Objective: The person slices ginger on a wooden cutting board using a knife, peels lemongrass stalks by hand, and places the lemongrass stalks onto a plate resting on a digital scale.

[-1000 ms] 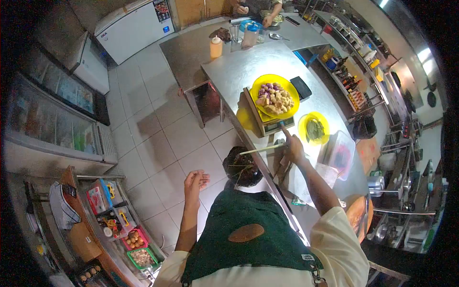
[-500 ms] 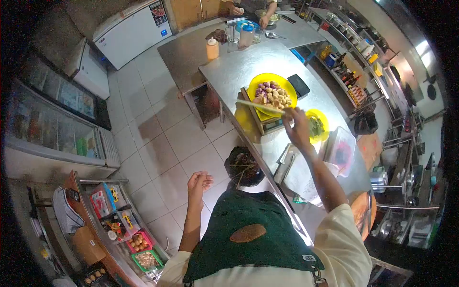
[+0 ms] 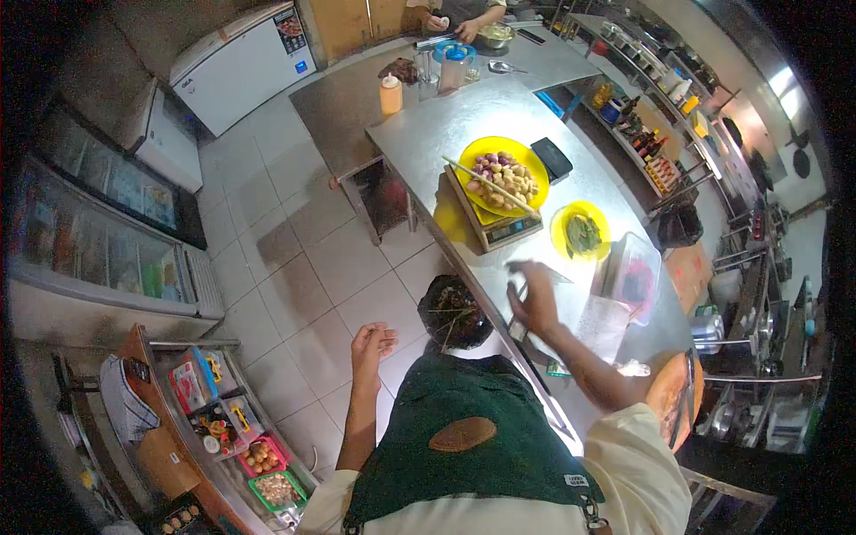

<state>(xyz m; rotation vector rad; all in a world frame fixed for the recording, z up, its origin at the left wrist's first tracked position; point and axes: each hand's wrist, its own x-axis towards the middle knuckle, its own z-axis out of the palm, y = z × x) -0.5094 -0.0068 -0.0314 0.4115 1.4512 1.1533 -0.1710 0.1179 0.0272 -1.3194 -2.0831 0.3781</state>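
My right hand is over the near edge of the steel table, thumb and fingers apart, with nothing visible in it. Beyond it, a long pale stalk, like lemongrass, lies slanting across a yellow plate. That plate carries peeled shallots and pale chunky pieces, and rests on a wooden-sided scale. Nearer my right hand, green leaves lie on a smaller yellow plate. My left hand hangs over the floor, empty, its fingers loosely bent and apart.
A clear plastic box and a white cloth lie right of my right hand. A black-lined bin stands by the table. A co-worker's hands are at the far counter. Drawers with baskets stand lower left.
My right hand has let go of the stalk, which now lies across the plate, and has drawn back toward me. My left hand has hardly moved.
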